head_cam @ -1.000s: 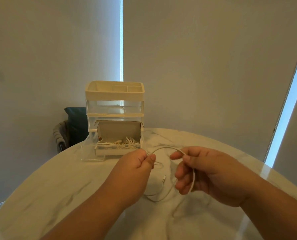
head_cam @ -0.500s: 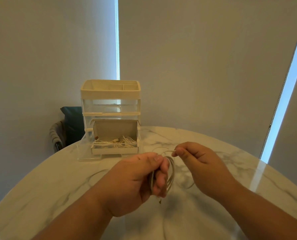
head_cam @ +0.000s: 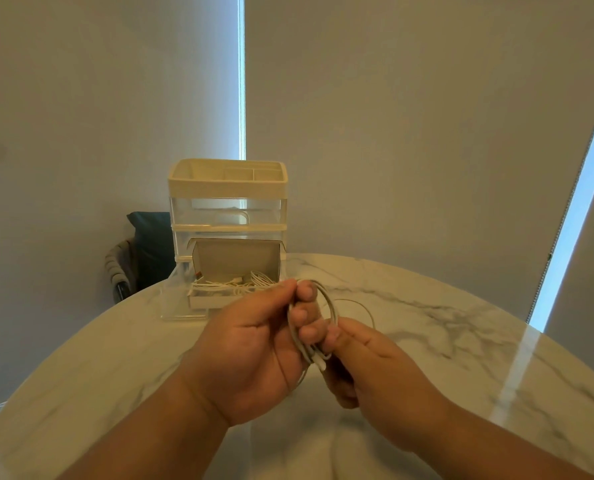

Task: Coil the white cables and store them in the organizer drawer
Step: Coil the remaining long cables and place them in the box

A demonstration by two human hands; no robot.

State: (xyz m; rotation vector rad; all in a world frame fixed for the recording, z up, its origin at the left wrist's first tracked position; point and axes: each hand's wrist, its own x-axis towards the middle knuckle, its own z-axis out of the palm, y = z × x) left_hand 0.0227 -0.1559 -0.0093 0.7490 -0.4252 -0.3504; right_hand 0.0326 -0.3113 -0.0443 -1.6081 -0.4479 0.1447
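Marble table (head_cam: 461, 323), grey blinds (head_cam: 392, 133), dark chair (head_cam: 150, 251) behind organizer (head_cam: 226, 188)

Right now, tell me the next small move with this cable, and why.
Probably wind in the last slack. The left hand grips the white cable as a bundle of loops, the right hand pinches it near the bottom, yet one loose loop hangs out to the right above the table. The open drawer can wait.
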